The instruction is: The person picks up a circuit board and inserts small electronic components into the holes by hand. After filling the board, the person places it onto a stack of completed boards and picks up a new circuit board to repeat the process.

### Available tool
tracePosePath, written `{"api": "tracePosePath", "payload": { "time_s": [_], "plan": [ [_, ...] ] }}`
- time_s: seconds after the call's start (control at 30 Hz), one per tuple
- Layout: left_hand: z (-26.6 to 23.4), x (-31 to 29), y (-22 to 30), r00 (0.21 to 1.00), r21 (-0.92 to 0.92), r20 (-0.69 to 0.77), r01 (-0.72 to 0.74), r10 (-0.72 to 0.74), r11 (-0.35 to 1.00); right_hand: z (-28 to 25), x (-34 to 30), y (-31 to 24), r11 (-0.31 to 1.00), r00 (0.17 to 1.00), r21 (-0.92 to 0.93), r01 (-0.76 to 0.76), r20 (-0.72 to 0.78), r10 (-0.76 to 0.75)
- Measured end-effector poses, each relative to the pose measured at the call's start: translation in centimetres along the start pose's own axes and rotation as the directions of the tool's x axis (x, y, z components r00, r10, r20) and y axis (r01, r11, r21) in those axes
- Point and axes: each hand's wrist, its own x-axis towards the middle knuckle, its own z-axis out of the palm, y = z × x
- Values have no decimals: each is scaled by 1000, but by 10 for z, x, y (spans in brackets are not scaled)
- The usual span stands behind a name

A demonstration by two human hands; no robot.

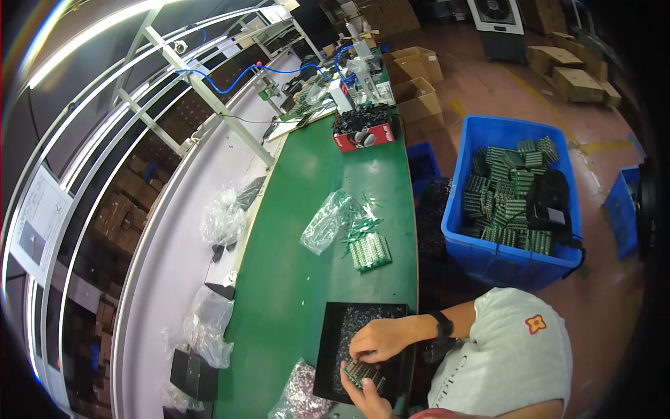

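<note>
My left hand is closed around the edge of a green circuit board panel with rows of small parts. The panel is held tilted over the near part of a black tray. Small dark pieces lie scattered in the tray. My right hand, with a black watch on its wrist, is above the panel, its fingers drawn together at the panel's upper edge. Whatever those fingertips hold is too small or hidden to tell. A clear bag of small pinkish-silver parts lies beside the tray.
Farther along the green table are a stack of board panels, green strips, a clear plastic bag and a red box of black parts. A blue bin full of panels stands right of the table.
</note>
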Motion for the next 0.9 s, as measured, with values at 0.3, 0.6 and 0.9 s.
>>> {"api": "tracePosePath", "payload": {
  "time_s": [0.3,0.6,0.9],
  "plan": [
    [-4,4,-2,996,-6,84,33,-32,999,-1,-2,-1,997,998,60,-56,-2,56],
    [-17,3,-39,941,274,127,-337,313,901,0,-1,1,994,997,68,-83,-4,83],
    [-7,7,-1,1000,101,6,22,-23,995,-1,2,-4,1000,994,26,2,-113,1]
  ]
}}
